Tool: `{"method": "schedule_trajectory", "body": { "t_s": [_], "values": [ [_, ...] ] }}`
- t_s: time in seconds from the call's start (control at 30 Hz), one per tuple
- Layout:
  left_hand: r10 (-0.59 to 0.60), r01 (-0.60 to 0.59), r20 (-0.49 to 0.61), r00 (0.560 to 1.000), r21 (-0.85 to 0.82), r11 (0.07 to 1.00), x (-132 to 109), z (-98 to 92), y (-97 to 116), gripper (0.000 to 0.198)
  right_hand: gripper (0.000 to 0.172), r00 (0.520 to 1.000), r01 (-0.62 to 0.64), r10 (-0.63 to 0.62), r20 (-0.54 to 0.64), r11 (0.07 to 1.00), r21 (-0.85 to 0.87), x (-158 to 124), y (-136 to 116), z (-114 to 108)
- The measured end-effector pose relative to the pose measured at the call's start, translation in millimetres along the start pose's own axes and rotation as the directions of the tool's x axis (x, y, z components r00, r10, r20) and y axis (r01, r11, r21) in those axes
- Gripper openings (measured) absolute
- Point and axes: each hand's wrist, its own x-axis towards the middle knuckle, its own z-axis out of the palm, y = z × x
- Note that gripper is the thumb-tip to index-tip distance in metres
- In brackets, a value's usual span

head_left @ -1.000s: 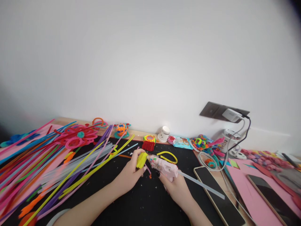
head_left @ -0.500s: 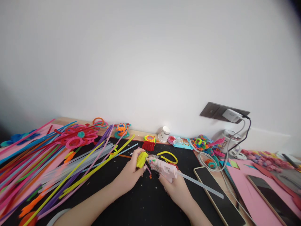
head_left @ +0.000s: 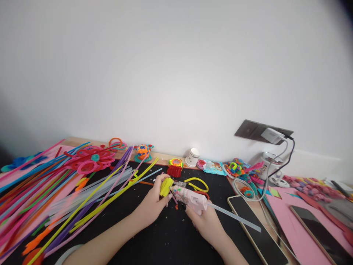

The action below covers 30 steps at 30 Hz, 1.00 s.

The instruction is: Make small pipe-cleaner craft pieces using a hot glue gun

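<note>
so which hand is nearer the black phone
Right. The right hand, gripping the pink glue gun, sits just left of the phone; the left hand is farther left.

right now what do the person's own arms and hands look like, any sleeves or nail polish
Both forearms are bare, with no sleeves, watch or bracelets in view. The left hand shows no rings. The right hand has a dark-painted nail near the front. A pale grey edge, perhaps clothing, shows by the left elbow at the bottom of the picture.

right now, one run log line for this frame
left hand: holds yellow fuzzy bundle | right hand: holds pink glue gun, nozzle at bundle
</note>
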Motion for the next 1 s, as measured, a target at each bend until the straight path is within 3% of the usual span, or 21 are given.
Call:
{"method": "schedule_trajectory", "body": {
  "t_s": [0.23,0.47,1.0],
  "values": [
    [0.0,0.0,-0.001,1.0,-0.019,1.0,0.4,0.3,-1.4,0.045,0.036,0.999,0.01,-0.008,0.038,1.0,-0.03,0.0,0.6,0.3],
    [-0.009,0.009,-0.005,1.0,-0.037,0.999,1.6,0.9,-0.7,0.045,0.02,0.999,0.016,-0.014,0.048,0.998,-0.062,-0.7,0.1,0.6],
    [-0.01,0.009,-0.02,1.0,-0.038,0.999,2.5,1.7,-0.8,0.042,0.017,0.997,-0.008,0.013,0.07,0.997,-0.074,-1.4,-0.3,1.5]
  ]
}}
